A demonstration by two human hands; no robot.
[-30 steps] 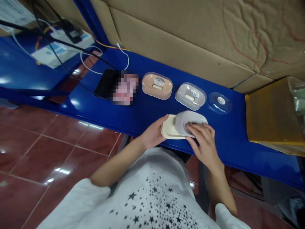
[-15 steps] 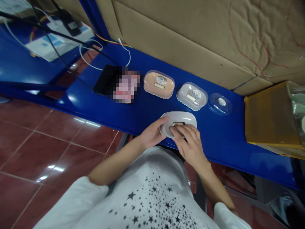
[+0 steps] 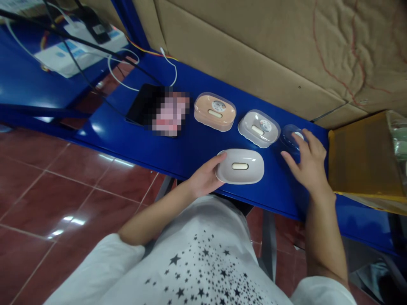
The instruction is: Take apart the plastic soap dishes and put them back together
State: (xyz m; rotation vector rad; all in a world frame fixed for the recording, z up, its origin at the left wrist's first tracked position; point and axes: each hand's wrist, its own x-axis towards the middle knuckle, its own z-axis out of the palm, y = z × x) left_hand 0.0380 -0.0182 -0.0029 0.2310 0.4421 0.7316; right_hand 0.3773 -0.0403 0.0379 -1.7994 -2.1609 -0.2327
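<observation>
I have the grey dish (image 3: 240, 176) near the surface's front edge, its pale insert (image 3: 240, 166) facing up; I cannot tell whether its underside touches the blue surface (image 3: 197, 154). My left hand (image 3: 207, 176) grips the dish's left end, thumb over the rim. My right hand (image 3: 310, 163) is well apart from it, to the right, thumb and fingers spread at the clear lid (image 3: 288, 136); I cannot make out contact. Left of that lid I see a covered grey dish (image 3: 251, 122), then a covered peach dish (image 3: 203, 106) farther left. A yellow-taped box (image 3: 362, 163) stands far right, and a dark device (image 3: 141, 103), partly pixelated, lies on the left.
</observation>
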